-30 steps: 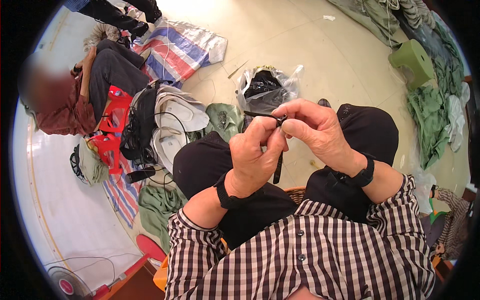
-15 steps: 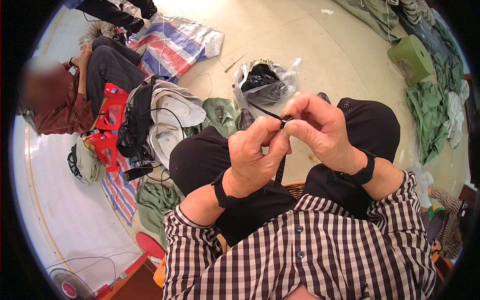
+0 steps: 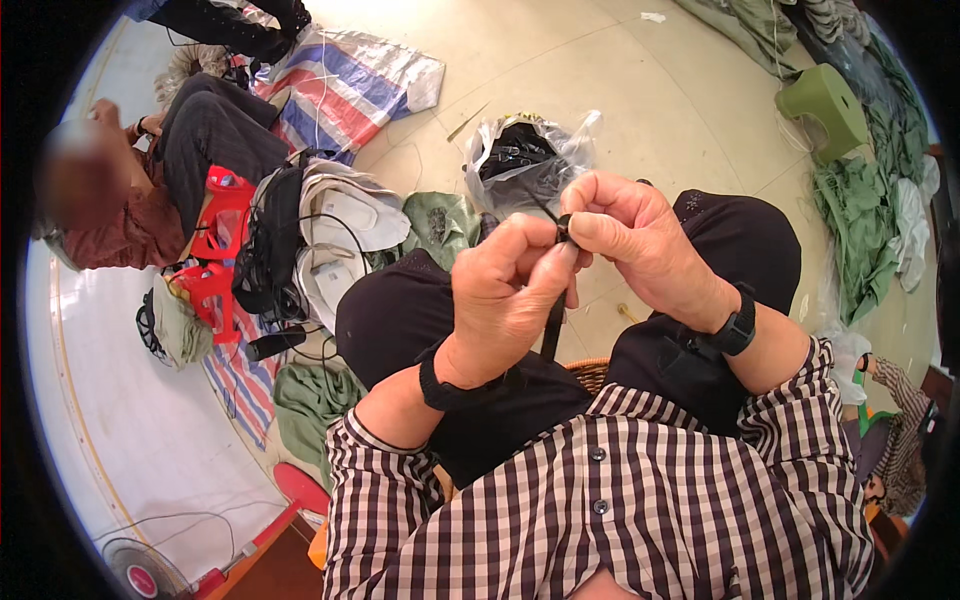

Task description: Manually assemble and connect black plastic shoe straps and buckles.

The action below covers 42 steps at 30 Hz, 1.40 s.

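Head view: both hands meet above the lap of a seated person in a checked shirt [image 3: 640, 510] and dark trousers. Left hand [image 3: 505, 295] is closed, thumb and forefinger pinching a narrow black strap [image 3: 552, 330] near its upper end; the strap hangs straight down between the wrists toward the lap. Right hand [image 3: 640, 240] is also closed, its fingers [image 3: 610, 232] pinched on a small black ring [image 3: 563, 228] at the top of the strap, touching the left fingertips. A thin black end sticks up and to the left from the pinch point. Each wrist carries a black band.

On the floor beyond the knees lies a clear plastic bag [image 3: 525, 155] holding black pieces. Left of it, a green cloth [image 3: 435, 220] and pale insoles [image 3: 340, 215] with black cords. A red stool [image 3: 215, 250] stands at the floor's left side, beside another seated person [image 3: 150, 190]. A striped sheet [image 3: 350, 85] lies toward the far left corner. A green stool [image 3: 825, 105] and heaped green cloth [image 3: 870, 230] occupy the floor's right edge.
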Tool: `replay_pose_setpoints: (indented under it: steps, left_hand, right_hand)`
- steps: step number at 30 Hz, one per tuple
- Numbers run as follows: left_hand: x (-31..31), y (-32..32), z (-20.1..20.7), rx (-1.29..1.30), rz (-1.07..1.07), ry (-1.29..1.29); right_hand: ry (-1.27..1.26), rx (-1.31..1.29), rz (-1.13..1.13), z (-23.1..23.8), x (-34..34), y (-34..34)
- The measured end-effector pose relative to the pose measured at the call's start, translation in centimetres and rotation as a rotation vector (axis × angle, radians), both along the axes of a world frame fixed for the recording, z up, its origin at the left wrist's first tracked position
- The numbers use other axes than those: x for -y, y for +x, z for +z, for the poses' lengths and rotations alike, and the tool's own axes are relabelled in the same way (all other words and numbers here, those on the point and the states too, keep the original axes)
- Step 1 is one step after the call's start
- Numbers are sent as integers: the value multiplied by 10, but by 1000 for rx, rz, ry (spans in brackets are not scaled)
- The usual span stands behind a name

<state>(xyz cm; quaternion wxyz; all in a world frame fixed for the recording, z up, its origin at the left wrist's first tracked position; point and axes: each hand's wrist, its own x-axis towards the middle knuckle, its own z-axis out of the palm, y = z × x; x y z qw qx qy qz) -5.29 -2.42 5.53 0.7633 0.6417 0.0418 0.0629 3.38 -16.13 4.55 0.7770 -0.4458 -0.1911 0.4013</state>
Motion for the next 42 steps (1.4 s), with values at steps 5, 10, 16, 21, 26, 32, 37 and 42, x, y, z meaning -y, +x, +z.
replay_pose_setpoints:
  steps: [5, 10, 16, 21, 26, 32, 37, 42]
  left_hand:
    - [-5, -1, 1, -37, -34, -62]
    - [-6, -4, -3, 23, 10, 87]
    - [-4, -5, -5, 111, 59, 338]
    - [-2, -2, -4, 125, 29, 398]
    - [0, -2, -7, 55, 40, 270]
    - [1, -1, 0, -22, 8, 67]
    - [1, 0, 4, -91, -68, -177]
    - [-4, 0, -2, -122, -112, -179]
  right_hand:
    - [-93, 99, 37, 6, 3, 7]
    - [-173, 343, 45, 10, 5, 9]
    - [-130, 304, 91, 5, 5, 6]
    - [-165, 325, -11, 2, 3, -4]
    - [-146, 283, -84, -1, 0, -8]
    - [-171, 253, -94, 4, -2, -7]
    - [-107, -85, 14, 3, -2, 13]
    - [-157, 36, 53, 0, -1, 18]
